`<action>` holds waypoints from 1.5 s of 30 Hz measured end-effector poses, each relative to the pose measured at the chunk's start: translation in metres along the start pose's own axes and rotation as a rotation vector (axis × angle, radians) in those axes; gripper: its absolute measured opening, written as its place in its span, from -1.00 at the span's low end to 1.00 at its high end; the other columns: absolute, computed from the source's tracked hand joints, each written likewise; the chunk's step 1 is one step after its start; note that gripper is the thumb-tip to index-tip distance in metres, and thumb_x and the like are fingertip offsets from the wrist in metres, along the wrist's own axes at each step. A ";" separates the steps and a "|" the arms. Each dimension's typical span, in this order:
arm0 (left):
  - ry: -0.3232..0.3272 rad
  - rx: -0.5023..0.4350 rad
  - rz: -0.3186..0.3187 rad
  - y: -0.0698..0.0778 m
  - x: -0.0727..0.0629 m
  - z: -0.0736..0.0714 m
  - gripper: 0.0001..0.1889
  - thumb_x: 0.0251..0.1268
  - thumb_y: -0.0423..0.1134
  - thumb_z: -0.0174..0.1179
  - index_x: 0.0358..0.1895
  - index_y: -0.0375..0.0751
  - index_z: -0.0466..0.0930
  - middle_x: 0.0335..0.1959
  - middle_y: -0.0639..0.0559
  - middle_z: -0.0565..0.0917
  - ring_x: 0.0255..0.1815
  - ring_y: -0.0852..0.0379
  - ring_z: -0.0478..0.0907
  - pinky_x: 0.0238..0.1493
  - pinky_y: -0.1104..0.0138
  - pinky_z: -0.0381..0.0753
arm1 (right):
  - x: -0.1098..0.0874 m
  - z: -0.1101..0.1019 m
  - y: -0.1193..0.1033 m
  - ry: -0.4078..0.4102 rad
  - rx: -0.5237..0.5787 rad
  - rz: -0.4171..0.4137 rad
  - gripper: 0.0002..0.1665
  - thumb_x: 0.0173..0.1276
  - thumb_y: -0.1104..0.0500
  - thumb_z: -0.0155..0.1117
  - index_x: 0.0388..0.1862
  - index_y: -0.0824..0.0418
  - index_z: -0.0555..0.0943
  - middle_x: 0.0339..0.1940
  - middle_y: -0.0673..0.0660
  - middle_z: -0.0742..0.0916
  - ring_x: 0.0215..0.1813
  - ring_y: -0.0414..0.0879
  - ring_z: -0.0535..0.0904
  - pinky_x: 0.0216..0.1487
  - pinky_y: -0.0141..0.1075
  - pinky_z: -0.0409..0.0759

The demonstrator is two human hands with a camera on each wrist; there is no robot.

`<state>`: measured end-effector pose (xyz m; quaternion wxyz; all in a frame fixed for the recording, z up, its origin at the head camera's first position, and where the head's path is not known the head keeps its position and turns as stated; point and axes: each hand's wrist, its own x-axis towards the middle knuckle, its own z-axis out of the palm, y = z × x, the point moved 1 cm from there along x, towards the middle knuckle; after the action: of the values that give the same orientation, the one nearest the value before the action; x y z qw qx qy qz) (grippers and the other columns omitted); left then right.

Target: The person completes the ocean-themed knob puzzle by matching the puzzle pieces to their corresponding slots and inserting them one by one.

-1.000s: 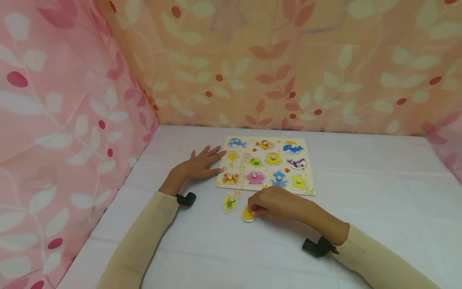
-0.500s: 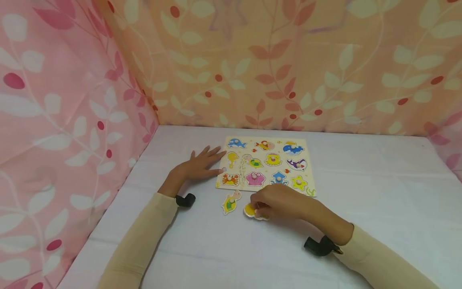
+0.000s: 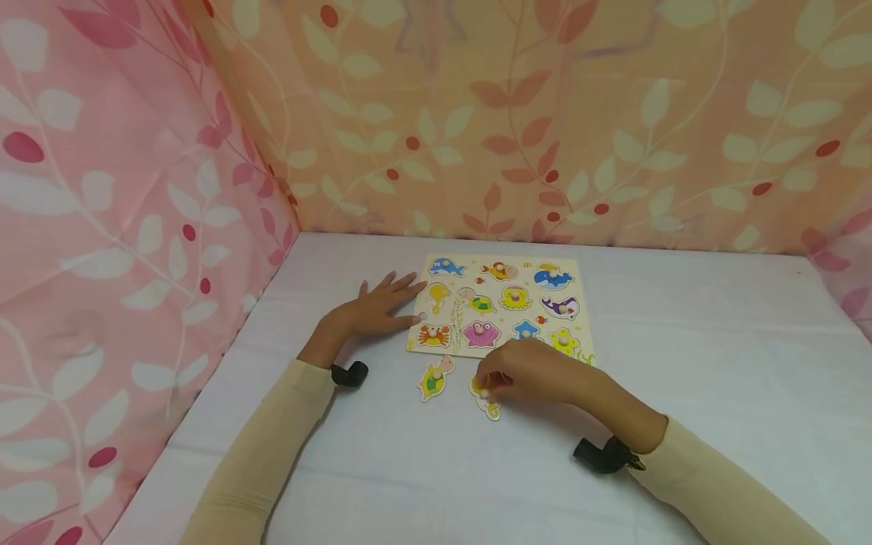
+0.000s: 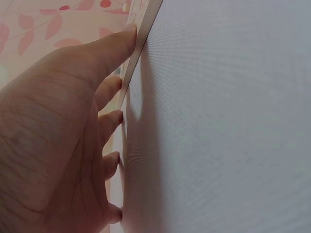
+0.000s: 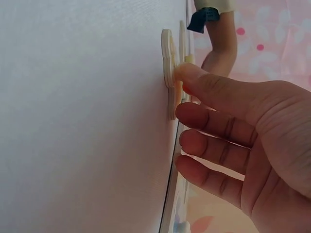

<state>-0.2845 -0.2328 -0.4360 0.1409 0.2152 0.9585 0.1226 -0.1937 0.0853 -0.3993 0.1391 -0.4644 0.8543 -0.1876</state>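
Note:
A wooden knob puzzle board [image 3: 450, 350] with sea animals lies on the white-covered table. My left hand [image 3: 383, 306] is spread at its left edge; in the left wrist view, the thumb and fingertips of that hand [image 4: 63, 107] meet the board's edge. In front of the board, my right hand [image 3: 534, 371] pinches a yellow puzzle piece [image 3: 492, 409], which looks like a seahorse, by its knob. The right wrist view shows this piece [image 5: 167, 58] edge-on at the thumb [image 5: 209, 85]. To its left lies a turtle puzzle piece [image 3: 431, 384].
Knobbed pieces such as the crab [image 3: 434, 337] and pink shell [image 3: 489, 335] sit in the board. The seahorse picture [image 3: 439, 295] and turtle picture [image 3: 482, 304] show no knobs. Floral cloth [image 3: 381, 121] hangs behind and at the left.
My right hand has turned the yellow piece, so its length now points toward me, and shifted it slightly right. The left hand has stayed at the board's edge.

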 end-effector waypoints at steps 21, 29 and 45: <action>0.001 0.010 -0.006 -0.002 0.000 -0.004 -0.13 0.36 0.50 -0.08 0.65 0.39 -0.13 0.70 0.14 -0.18 0.68 -0.15 -0.40 0.44 -0.41 -0.42 | 0.004 0.003 -0.002 0.005 0.004 -0.045 -0.83 0.31 0.07 0.50 -0.13 -0.02 0.78 -0.36 -0.27 0.69 -0.31 -0.32 0.51 -0.19 -0.40 0.56; -0.003 0.023 -0.003 0.000 0.001 -0.005 -0.14 0.37 0.47 -0.05 0.65 0.35 -0.10 0.70 0.08 -0.15 0.68 -0.18 -0.36 0.44 -0.41 -0.38 | 0.004 -0.001 -0.002 0.067 0.013 -0.065 -0.82 0.30 0.01 0.50 -0.14 -0.03 0.76 -0.42 -0.31 0.64 -0.36 -0.31 0.52 -0.29 -0.42 0.53; 0.005 0.029 -0.001 0.002 -0.003 -0.001 -0.13 0.37 0.49 -0.08 0.66 0.34 -0.10 0.70 0.07 -0.15 0.68 -0.18 -0.34 0.44 -0.42 -0.35 | 0.007 -0.023 -0.002 0.121 -0.021 -0.048 -0.84 0.27 0.06 0.54 -0.19 -0.02 0.75 -0.40 -0.26 0.68 -0.35 -0.27 0.53 -0.28 -0.39 0.56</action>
<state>-0.2812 -0.2325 -0.4336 0.1354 0.2163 0.9607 0.1090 -0.2050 0.0826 -0.3786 0.0779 -0.4741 0.8516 -0.2096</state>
